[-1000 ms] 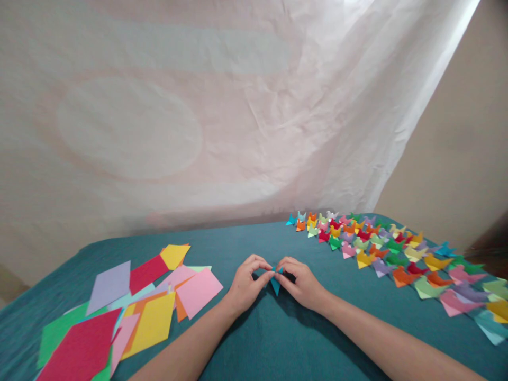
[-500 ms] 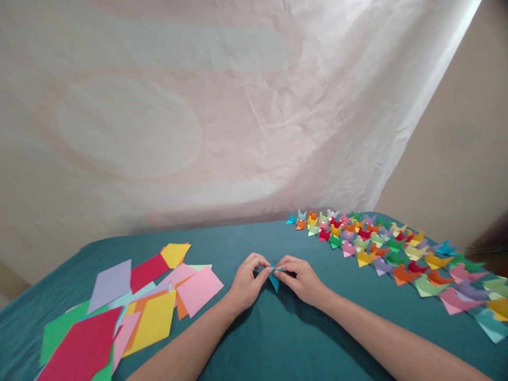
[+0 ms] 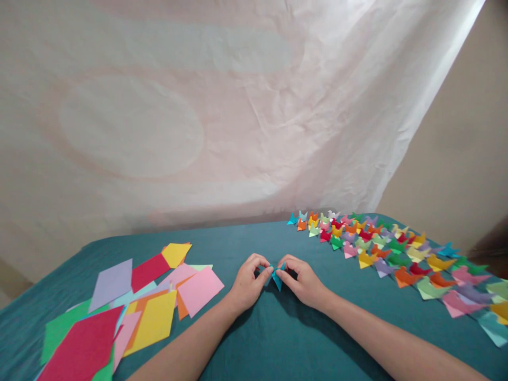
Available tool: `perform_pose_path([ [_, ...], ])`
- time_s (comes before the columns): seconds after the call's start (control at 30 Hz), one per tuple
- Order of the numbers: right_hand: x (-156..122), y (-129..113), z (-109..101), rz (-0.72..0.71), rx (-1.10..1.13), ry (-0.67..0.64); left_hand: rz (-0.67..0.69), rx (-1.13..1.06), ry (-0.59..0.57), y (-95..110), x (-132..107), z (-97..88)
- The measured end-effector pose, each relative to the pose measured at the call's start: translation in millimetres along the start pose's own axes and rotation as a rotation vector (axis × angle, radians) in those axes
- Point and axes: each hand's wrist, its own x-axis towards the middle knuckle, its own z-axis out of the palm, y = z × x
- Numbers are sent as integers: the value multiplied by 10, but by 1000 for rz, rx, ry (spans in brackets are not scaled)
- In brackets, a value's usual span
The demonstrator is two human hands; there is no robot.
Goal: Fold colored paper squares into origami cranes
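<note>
A small folded piece of teal paper (image 3: 276,279) sits between my two hands near the middle of the teal-covered table (image 3: 254,338). My left hand (image 3: 249,282) pinches its left side with curled fingers. My right hand (image 3: 302,280) pinches its right side the same way. Both forearms reach in from the bottom edge. The pointed tip of the folded paper hangs down between the fingertips.
Loose coloured paper squares (image 3: 130,307) lie spread at the left, red, yellow, pink, lilac and green. Several rows of small folded paper figures (image 3: 392,254) run along the right side to the far edge. A creased white sheet (image 3: 198,116) hangs behind the table.
My fingertips have shifted slightly on the teal paper and drawn a little closer together. The view has barely moved.
</note>
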Motion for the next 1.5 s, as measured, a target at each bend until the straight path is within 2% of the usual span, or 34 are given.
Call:
perform_pose_path([
  [0.33,-3,11,4,-8,-25,10,-7,10,-46,30,-10,-13],
  [0.67,-2,12,-11,6,-15,41,-31,25,-44,50,-14,-10],
  [1.5,-33,61,38,-55,-102,32,40,15,-48,58,-20,-27],
])
